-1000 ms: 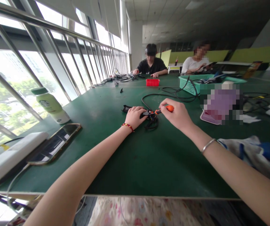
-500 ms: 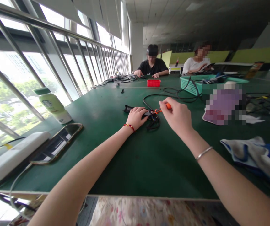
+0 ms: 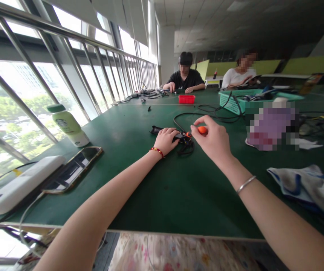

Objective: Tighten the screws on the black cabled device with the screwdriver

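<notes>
My left hand (image 3: 165, 140) lies closed over a black device (image 3: 181, 136) on the green table, its fingers pressing it down. Thin wires and a black cable loop (image 3: 186, 149) show at the device's right end. Just right of it, my right hand (image 3: 210, 135) holds an orange-handled tool (image 3: 202, 130) between bent fingers, with its orange front part reaching toward the device. The tool's tip is too small to make out. A black sleeve-like piece (image 3: 155, 130) sticks out left of my left hand.
Left are a bottle (image 3: 68, 126), a phone (image 3: 74, 169) and a white power strip (image 3: 23, 184). Beyond my hands stands a red tray (image 3: 186, 99); at right are a green basket (image 3: 231, 103), cables and a blue-white cloth (image 3: 300, 184). Two people sit at the back.
The fingers of my right hand have shifted on the orange handle, and the thumb and forefinger stand more apart. My left hand keeps its place on the device. The view has shifted slightly.
</notes>
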Tool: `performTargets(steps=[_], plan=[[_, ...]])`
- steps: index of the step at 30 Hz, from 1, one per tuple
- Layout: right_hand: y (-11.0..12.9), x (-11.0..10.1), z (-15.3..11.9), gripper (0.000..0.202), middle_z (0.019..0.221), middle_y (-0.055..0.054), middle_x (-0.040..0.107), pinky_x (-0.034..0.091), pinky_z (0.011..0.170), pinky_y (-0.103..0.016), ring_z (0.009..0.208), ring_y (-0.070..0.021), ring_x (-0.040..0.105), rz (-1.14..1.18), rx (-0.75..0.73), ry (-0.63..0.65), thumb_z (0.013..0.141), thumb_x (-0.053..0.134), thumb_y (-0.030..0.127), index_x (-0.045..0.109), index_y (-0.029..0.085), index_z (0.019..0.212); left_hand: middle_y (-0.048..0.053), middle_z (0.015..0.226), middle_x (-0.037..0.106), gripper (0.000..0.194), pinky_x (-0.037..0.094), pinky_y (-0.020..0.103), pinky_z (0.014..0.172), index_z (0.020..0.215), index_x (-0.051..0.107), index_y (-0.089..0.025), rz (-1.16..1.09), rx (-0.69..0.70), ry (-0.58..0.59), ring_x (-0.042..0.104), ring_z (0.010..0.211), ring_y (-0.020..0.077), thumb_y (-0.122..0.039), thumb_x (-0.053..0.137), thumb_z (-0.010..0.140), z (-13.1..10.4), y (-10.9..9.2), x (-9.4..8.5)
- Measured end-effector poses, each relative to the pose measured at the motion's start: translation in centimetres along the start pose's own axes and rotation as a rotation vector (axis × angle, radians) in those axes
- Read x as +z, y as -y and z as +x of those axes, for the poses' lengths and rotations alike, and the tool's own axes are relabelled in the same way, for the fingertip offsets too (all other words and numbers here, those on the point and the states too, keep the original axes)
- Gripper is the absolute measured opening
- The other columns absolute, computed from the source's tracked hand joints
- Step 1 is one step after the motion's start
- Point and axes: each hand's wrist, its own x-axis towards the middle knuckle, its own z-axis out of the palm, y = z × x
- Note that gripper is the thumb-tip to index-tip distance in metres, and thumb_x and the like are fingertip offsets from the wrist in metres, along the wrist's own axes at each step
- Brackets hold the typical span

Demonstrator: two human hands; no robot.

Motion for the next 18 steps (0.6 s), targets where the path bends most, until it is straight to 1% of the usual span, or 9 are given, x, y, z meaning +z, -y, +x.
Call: performTargets(steps=[2,4,6,8,10,11,13,15,18], plan=[[-0.2,0.0,0.1,0.016,0.057,0.001,0.059,0.029,0.049,-0.027,0.051,-0.0181,0.052,0.014,-0.008,-0.028,0.076,0.054,0.035,0.055,0.025,0.088,0.005,0.127,0.059,0.032,0.038,0.041,0.104,0.116,0.062,-0.024,0.0,0.001,0.004,0.05,0.117,0.0236,-0.031,0.053,0.086,0.0,0.0,0.0],[-0.4,0.0,0.2,0.022,0.061,0.001,0.059,0.03,0.049,-0.027,0.054,-0.0186,0.054,0.024,-0.016,-0.047,0.073,0.053,0.029,0.054,0.024,0.095,0.005,0.128,0.059,0.032,0.038,0.04,0.104,0.117,0.062,-0.023,0.01,0.0,0.006,0.05,0.117,0.0239,-0.031,0.054,0.087,0.0,0.0,-0.1],[-0.6,-0.1,0.4,0.026,0.065,0.0,0.06,0.031,0.05,-0.027,0.056,-0.0187,0.055,0.036,-0.016,-0.056,0.072,0.053,0.026,0.053,0.024,0.097,0.005,0.128,0.059,0.032,0.037,0.039,0.104,0.117,0.062,-0.022,0.017,-0.001,0.01,0.05,0.117,0.0242,-0.032,0.054,0.087,0.0,0.0,-0.2],[-0.9,-0.2,0.5,0.021,0.064,0.0,0.059,0.031,0.049,-0.028,0.055,-0.0185,0.053,0.036,-0.002,-0.075,0.072,0.054,0.027,0.054,0.024,0.093,0.004,0.128,0.06,0.032,0.038,0.039,0.103,0.117,0.063,-0.023,0.016,0.0,0.012,0.05,0.117,0.0241,-0.033,0.055,0.087,0.1,0.2,-0.2],[-1.2,-0.2,0.7,0.011,0.059,0.0,0.057,0.029,0.048,-0.027,0.053,-0.0185,0.051,0.018,0.028,-0.075,0.074,0.054,0.031,0.055,0.025,0.084,0.004,0.127,0.06,0.031,0.038,0.039,0.102,0.116,0.063,-0.024,0.011,0.0,0.01,0.051,0.115,0.0237,-0.034,0.056,0.087,0.2,0.3,-0.1],[-1.3,-0.3,0.8,0.01,0.058,0.0,0.056,0.029,0.048,-0.027,0.054,-0.0188,0.051,0.005,0.052,-0.066,0.076,0.054,0.035,0.055,0.025,0.079,0.004,0.126,0.06,0.031,0.039,0.039,0.101,0.115,0.064,-0.024,0.009,-0.002,0.008,0.051,0.114,0.0236,-0.035,0.056,0.087,0.2,0.3,-0.1],[-1.5,-0.3,1.0,0.015,0.059,-0.001,0.056,0.029,0.049,-0.027,0.057,-0.0202,0.052,-0.018,0.106,-0.049,0.078,0.053,0.04,0.055,0.025,0.074,0.003,0.125,0.061,0.031,0.04,0.039,0.099,0.115,0.064,-0.025,0.007,-0.01,0.006,0.051,0.113,0.0237,-0.036,0.057,0.087,0.2,0.4,-0.1],[-1.7,-0.3,1.1,0.015,0.061,-0.002,0.057,0.03,0.05,-0.028,0.061,-0.0218,0.054,-0.026,0.157,-0.053,0.077,0.053,0.04,0.057,0.026,0.079,0.003,0.125,0.061,0.03,0.04,0.039,0.098,0.114,0.065,-0.026,0.008,-0.018,0.005,0.051,0.111,0.0239,-0.036,0.057,0.087,0.3,0.4,0.0],[-2.0,-0.2,1.2,0.02,0.062,-0.001,0.056,0.032,0.052,-0.029,0.061,-0.0222,0.054,-0.005,0.211,-0.077,0.075,0.052,0.031,0.056,0.025,0.093,0.003,0.124,0.061,0.03,0.04,0.039,0.098,0.113,0.065,-0.026,0.003,-0.024,0.0,0.052,0.11,0.0239,-0.035,0.058,0.086,0.3,0.3,0.0]])
